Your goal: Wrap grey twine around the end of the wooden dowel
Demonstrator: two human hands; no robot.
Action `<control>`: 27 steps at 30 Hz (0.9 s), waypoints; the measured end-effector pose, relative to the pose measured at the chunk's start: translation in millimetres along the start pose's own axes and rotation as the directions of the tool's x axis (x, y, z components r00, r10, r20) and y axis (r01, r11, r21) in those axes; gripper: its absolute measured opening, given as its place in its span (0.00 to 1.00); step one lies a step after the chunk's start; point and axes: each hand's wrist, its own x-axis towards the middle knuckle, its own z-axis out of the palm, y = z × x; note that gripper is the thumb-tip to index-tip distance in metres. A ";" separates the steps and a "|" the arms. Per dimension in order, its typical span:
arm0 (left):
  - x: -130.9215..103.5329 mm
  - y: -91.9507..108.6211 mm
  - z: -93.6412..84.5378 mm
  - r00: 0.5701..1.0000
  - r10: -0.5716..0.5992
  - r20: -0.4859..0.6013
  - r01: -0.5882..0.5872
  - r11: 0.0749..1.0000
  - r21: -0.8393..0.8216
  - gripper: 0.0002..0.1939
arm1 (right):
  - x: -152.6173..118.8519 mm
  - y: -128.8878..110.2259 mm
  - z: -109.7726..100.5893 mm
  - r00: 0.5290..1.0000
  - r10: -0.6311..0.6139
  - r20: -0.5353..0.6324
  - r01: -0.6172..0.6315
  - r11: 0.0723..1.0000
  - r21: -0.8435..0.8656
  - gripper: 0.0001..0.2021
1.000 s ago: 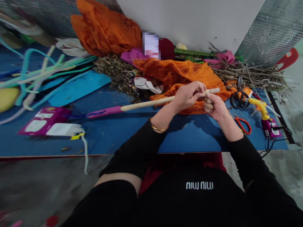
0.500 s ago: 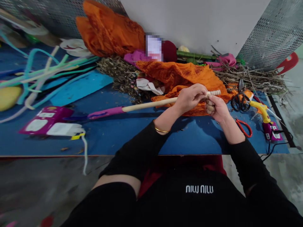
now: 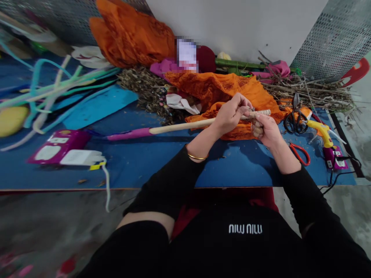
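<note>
A long pale stick (image 3: 182, 126) lies slantwise over the blue table. Its left part is wrapped in purple (image 3: 130, 134), and pale cord winds round its right end (image 3: 264, 112). My right hand (image 3: 266, 129) is closed on the stick just beside the wound part, thumb on top and fingers curled below. My left hand (image 3: 230, 115) is closed in a pinch at the stick, close to my right hand. Whatever small thing its fingertips hold is hidden. Orange cloth (image 3: 220, 87) lies behind both hands.
Black scissors (image 3: 295, 116), a yellow glue gun (image 3: 321, 130) with a cable and a red-handled tool (image 3: 301, 154) lie on the right. Dry twigs (image 3: 319, 94) line the back. Foam-like coloured strips (image 3: 69, 83) and a purple packet (image 3: 59, 146) are on the left.
My left hand has lifted slightly and its fingers have shifted along the stick. The right hand keeps its grip. The whole view has moved a little.
</note>
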 end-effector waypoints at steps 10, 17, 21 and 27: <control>-4.9 5.5 8.4 0.988 -0.058 -0.146 0.055 0.998 -0.022 0.18 | -1.6 5.7 5.8 0.998 -0.055 0.016 0.056 0.995 -0.085 0.22; -1.9 8.7 0.9 0.986 -0.158 0.042 0.149 0.975 0.166 0.19 | -4.4 11.2 16.4 0.977 -0.212 -0.037 0.192 0.935 -0.298 0.19; 0.3 11.0 -3.3 0.951 -0.230 0.208 0.175 0.952 0.252 0.16 | -7.7 5.9 20.4 0.946 -0.322 0.032 0.304 0.850 -0.430 0.18; 1.9 16.5 -9.9 0.913 -0.189 0.361 0.096 0.961 0.261 0.20 | -8.5 5.9 18.5 0.924 -0.373 0.082 0.355 0.760 -0.545 0.21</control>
